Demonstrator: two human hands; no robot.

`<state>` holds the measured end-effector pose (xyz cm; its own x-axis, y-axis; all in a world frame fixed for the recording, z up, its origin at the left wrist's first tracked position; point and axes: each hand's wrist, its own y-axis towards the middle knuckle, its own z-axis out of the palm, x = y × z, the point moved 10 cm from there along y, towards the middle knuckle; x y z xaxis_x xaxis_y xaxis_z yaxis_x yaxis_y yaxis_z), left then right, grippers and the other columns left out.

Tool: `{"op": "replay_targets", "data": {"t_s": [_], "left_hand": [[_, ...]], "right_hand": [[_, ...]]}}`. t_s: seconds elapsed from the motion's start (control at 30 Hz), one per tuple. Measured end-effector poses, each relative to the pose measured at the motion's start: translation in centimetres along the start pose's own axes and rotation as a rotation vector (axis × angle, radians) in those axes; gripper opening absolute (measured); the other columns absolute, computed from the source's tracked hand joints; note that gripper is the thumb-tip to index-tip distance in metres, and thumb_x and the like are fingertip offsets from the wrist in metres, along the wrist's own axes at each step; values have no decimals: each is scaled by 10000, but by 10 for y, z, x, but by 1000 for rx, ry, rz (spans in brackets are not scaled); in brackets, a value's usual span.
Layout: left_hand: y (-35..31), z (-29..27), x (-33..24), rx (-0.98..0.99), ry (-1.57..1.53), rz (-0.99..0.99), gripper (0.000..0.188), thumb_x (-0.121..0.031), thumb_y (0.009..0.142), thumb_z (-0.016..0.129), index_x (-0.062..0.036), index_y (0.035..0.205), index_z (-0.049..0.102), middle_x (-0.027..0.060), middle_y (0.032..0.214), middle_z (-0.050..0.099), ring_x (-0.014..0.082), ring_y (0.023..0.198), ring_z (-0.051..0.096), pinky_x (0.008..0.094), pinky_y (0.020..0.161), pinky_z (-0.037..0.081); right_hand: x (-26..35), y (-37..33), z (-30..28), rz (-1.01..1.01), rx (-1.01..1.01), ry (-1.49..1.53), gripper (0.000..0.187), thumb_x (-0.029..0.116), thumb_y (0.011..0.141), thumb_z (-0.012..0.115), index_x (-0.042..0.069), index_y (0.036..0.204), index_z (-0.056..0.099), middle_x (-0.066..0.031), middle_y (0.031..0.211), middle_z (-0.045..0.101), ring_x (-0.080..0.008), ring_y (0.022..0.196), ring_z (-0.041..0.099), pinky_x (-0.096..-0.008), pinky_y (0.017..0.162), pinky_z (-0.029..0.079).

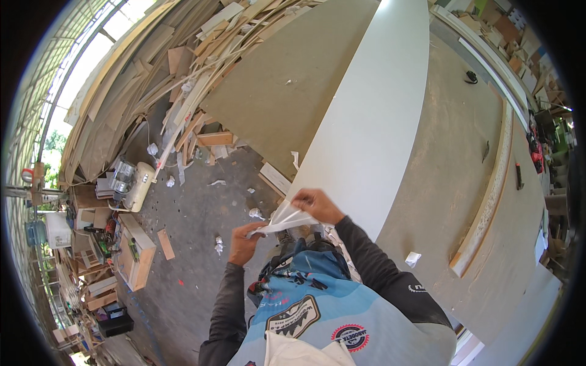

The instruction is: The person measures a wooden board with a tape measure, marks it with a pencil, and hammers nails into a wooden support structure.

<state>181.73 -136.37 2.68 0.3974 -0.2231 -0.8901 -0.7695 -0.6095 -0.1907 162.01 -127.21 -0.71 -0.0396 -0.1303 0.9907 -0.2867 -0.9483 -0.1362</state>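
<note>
Between my two hands stretches a thin, crumpled white sheet (292,218), see-through in places; whether it is paper or plastic film I cannot tell. My left hand (243,245) pinches its left end. My right hand (317,205) is closed on the other end, higher up, with its fingertips partly blurred. Right beside the sheet is the near end of a long glossy white panel (372,116), which runs away from me over a brown board surface (287,79). My right forearm reaches across the panel's near edge.
A wooden strip (488,201), a dark-handled tool (519,177) and a small white scrap (413,258) lie on the right-hand boards. An air compressor (135,183) stands on the left floor among crumpled scraps (219,245). Offcuts (165,73) pile up behind it.
</note>
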Motion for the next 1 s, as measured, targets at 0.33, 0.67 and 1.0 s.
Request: {"op": "replay_targets", "data": {"t_s": [0.33, 0.67, 1.0], "left_hand": [[-74, -138, 128, -653, -122, -147, 281, 44, 876, 596, 28, 1151, 656, 74, 965, 698, 152, 819, 671, 269, 758, 527], [-111, -68, 205, -412, -238, -582, 676, -152, 927, 626, 24, 1499, 310, 159, 1250, 624, 195, 969, 665, 293, 749, 543], [-96, -14, 207, -294, -278, -620, 529, -208, 914, 653, 56, 1350, 513, 154, 1138, 678, 210, 908, 695, 299, 728, 534]], "right_hand": [[-24, 68, -250, 17, -913, -513, 218, 125, 845, 646, 52, 1048, 674, -118, 1021, 688, -268, 882, 673, -387, 821, 532], [-3, 152, -294, 158, -681, -933, 496, 311, 788, 727, 186, 1245, 581, -63, 1113, 576, -270, 1016, 627, -417, 878, 503], [6, 170, -291, 169, -368, -1077, 365, 342, 861, 706, 191, 1161, 564, -142, 1133, 607, -351, 1038, 641, -477, 868, 518]]}}
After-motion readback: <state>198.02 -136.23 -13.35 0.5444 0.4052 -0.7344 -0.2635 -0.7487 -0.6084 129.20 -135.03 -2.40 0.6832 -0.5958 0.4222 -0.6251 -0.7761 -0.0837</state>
